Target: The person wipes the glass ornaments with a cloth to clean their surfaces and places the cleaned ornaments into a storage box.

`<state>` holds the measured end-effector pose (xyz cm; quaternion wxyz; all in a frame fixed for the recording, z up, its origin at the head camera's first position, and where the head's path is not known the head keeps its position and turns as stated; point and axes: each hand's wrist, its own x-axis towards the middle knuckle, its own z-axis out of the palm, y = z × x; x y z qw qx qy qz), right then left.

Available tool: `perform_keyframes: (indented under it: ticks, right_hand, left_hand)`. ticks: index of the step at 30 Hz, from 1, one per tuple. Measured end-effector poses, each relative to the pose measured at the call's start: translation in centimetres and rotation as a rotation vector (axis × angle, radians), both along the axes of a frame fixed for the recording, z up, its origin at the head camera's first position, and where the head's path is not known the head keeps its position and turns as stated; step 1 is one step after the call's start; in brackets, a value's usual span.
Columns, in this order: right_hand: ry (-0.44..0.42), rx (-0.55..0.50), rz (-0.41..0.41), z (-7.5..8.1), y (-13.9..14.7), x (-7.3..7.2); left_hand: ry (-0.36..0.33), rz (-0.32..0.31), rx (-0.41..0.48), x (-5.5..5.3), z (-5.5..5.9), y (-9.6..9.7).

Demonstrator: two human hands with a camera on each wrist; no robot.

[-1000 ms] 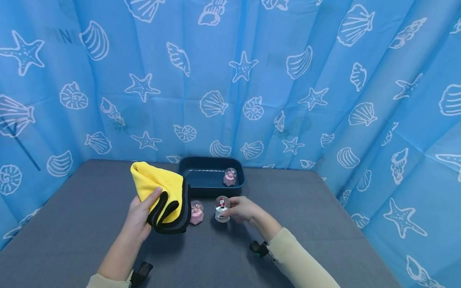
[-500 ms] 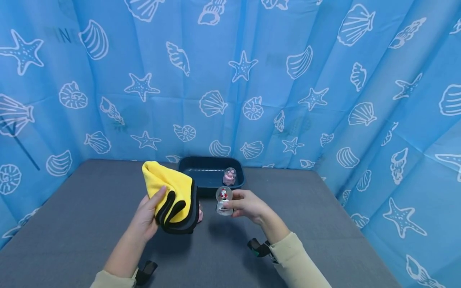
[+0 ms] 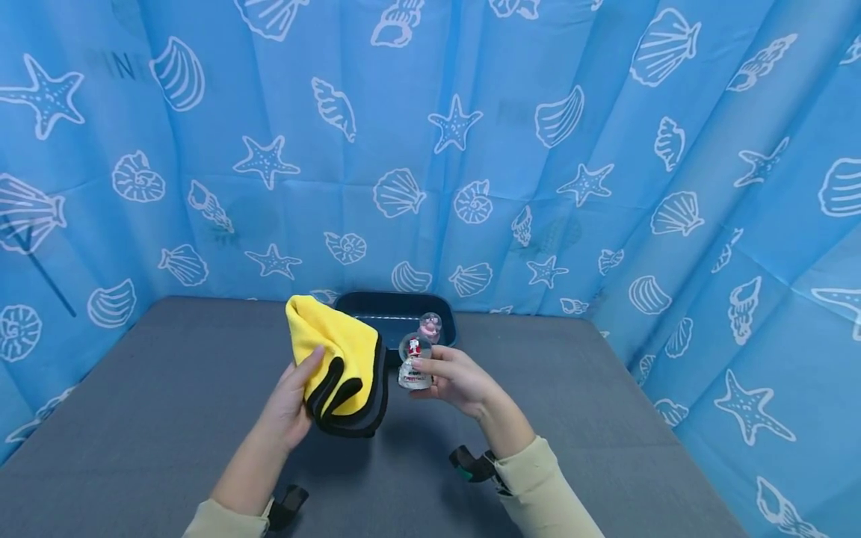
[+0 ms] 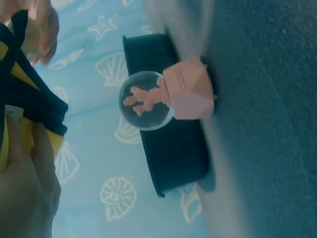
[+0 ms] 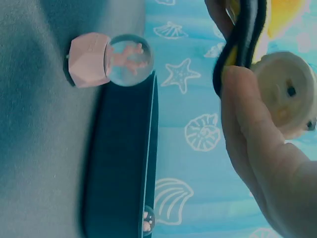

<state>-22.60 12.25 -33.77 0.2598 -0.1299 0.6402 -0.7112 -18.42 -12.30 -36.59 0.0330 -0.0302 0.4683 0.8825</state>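
My left hand (image 3: pixel 291 403) grips a folded yellow cloth (image 3: pixel 336 340) with black edging, thumb on top. Just right of the cloth, my right hand (image 3: pixel 460 377) holds a small snow globe (image 3: pixel 414 362) by its side; it has a white base and a red-and-white figure inside. The right wrist view shows the pale underside of that snow globe (image 5: pixel 285 94), lifted above the table. A pink snow globe (image 4: pixel 188 89) with a faceted base stands on the table in front of the tray; the cloth hides it in the head view.
A dark blue tray (image 3: pixel 377 302) stands at the back of the grey table (image 3: pixel 202 388). Inside its right end is another pink snow globe (image 3: pixel 430 326). Behind the table hangs a blue curtain (image 3: pixel 484 187) with white shells and starfish.
My right hand has lifted the white-based snow globe off the table. My left hand has carried the cloth rightward, toward the globe, covering the pink globe on the table in the head view.
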Motion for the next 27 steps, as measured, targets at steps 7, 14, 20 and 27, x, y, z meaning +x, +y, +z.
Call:
perform_keyframes:
  ticks: [7,14,20,27]
  right_hand:
    - [0.022,0.006,-0.031,0.0,-1.0,0.3]
    - [0.061,0.072,-0.046,-0.1,-1.8,0.7]
    - [0.096,0.066,-0.035,-0.1,-2.3,1.0]
    - [0.133,0.077,0.035,-0.2,-2.9,1.4]
  left_hand:
    - [0.056,-0.023,-0.036,-0.1,-0.1,1.1]
    - [0.091,0.005,-0.207,0.1,0.2,2.7]
    - [0.170,-0.025,-0.354,0.0,0.0,3.8]
    - [0.187,-0.061,-0.343,-0.4,-0.2,4.6]
